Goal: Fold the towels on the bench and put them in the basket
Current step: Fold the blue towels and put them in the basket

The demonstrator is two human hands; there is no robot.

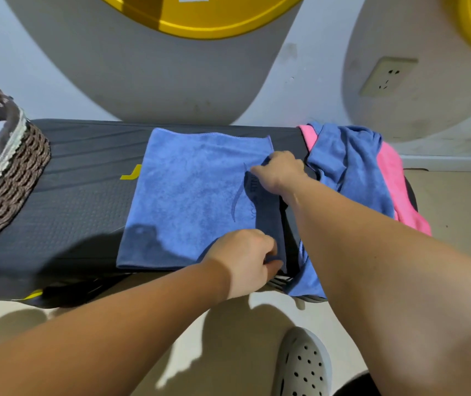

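Towel, blue (pixel 188 195): flat on the counter (pixel 80 201) at centre frame. Its right edge runs from top to bottom of the frame and is turned up. Right hand (pixel 280 171): fingers curled, pinching that edge's upper end. Left hand (pixel 245 258): fingers curled, pinching the lower right corner. The free cloth lies left of both hands, toward the basket (pixel 14 172) at the left edge.

Gym-like room: padded black bench (pixel 80 195), wall socket (pixel 385 77), grey-yellow wall graphic (pixel 154 81).
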